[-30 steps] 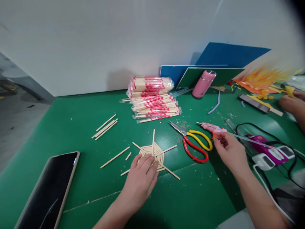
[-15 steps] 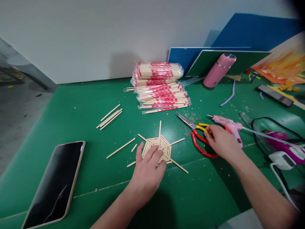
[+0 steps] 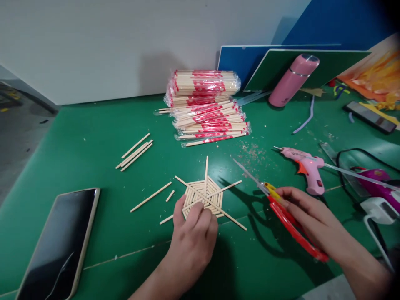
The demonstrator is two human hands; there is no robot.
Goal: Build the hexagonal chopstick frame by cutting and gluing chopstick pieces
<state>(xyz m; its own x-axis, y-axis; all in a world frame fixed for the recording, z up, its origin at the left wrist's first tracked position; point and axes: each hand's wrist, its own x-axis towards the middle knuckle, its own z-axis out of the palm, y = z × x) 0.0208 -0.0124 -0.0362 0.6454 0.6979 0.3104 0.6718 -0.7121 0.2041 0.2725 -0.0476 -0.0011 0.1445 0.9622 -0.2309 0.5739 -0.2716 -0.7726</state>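
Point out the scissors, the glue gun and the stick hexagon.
scissors (image 3: 283, 212): head view, on the red handle.
glue gun (image 3: 308, 166): head view, on the pink body.
stick hexagon (image 3: 204, 193): head view, on its woven middle.

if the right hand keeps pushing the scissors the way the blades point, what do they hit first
Probably nothing soon. The right hand aims the scissors up-left, past the stick hexagon; next in line are the wrapped chopstick packs, though depth is unclear.

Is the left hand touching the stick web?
Touching. The head view shows the left hand with fingertips pressed on the near edge of the stick web.
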